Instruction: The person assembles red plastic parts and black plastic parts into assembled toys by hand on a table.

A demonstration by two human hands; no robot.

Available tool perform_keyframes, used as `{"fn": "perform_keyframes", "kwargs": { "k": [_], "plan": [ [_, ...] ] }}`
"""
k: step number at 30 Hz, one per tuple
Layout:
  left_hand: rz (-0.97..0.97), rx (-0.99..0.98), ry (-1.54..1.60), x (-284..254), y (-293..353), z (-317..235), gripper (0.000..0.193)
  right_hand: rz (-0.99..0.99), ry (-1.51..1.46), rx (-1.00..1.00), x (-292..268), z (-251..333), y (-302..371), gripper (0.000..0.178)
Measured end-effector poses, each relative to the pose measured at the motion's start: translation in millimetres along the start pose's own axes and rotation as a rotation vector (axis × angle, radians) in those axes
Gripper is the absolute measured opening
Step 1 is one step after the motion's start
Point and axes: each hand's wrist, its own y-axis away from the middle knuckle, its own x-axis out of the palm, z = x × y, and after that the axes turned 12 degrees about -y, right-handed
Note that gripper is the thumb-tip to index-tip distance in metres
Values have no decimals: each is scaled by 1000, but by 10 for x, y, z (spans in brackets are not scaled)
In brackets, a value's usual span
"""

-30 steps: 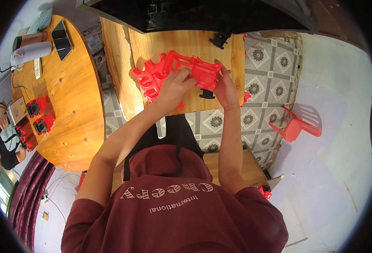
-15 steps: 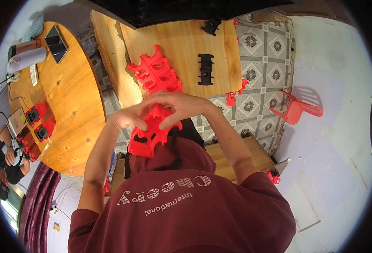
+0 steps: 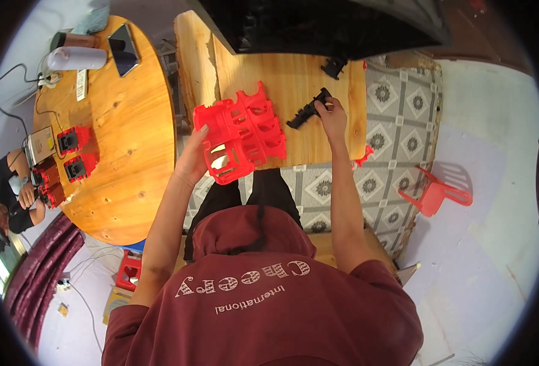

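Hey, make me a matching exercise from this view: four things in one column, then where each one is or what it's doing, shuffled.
Column one
1. left hand
2. right hand
3. red chair
4. dark flat-screened device

Column two
A. near the pale wall, at the right of the picture
B. holding a black plastic part
C. lying on the rounded wooden table
D. holding a red plastic frame, thumb on top

Right pairs: 1-D, 2-B, 3-A, 4-C

Bright; bent, perhaps soft edges
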Motion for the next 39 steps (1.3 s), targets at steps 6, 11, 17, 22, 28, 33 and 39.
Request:
{"fn": "perform_keyframes", "kwargs": {
  "k": [6, 11, 17, 22, 28, 33, 39],
  "plan": [
    [27, 21, 44, -43, 283, -43, 64, 356, -941, -406, 461, 1309, 1516, 51],
    [157, 145, 312, -166, 718, -319, 65, 737, -604, -595, 855, 1807, 2005, 47],
    [203, 370, 489, -658, 895, -325, 55, 265, -365, -1292, 1063, 2451, 2386, 30],
    [64, 509, 480, -647, 1208, -590, 44, 481, 144, -1557, 1691, 2887, 2895, 42],
    [-146, 648, 439, -660, 1271, -663, 43, 582, -7, -1414, 1861, 2818, 2916, 32],
    [-41, 696, 378, -924, 1334, -759, 54, 558, 35, -1509, 1403, 3018, 2956, 39],
    [35, 718, 333, -897, 1372, -846, 61, 682, 167, -1681, 1382, 3050, 2974, 42]
  ]
}}
